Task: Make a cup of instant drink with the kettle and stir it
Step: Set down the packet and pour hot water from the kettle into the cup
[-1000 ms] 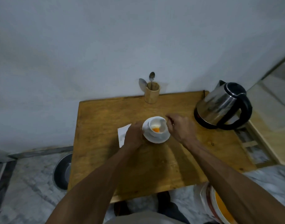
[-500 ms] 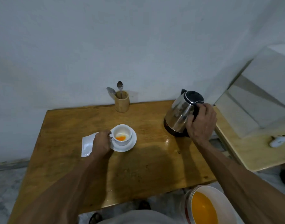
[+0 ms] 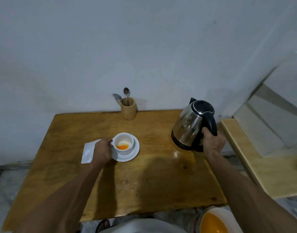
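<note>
A white cup (image 3: 124, 142) with orange powder at its bottom stands on a white saucer (image 3: 134, 153) in the middle of the wooden table (image 3: 144, 182). My left hand (image 3: 102, 151) grips the cup's handle from the left. The steel kettle (image 3: 189, 125) with a black lid and handle is at the table's right, tilted slightly, and my right hand (image 3: 212, 142) is closed around its handle. Two spoons (image 3: 126, 95) stand in a wooden holder (image 3: 128, 108) at the back edge by the wall.
A white sachet (image 3: 88, 152) lies flat left of the saucer, partly under my left hand. A white bucket (image 3: 215, 221) with orange contents sits on the floor at the lower right. A lighter wooden surface (image 3: 270, 167) adjoins the table on the right.
My right hand left the cup, reached the kettle on the right and now grips its handle lower down. My left hand stays on the cup's handle. The camera view shifted.
</note>
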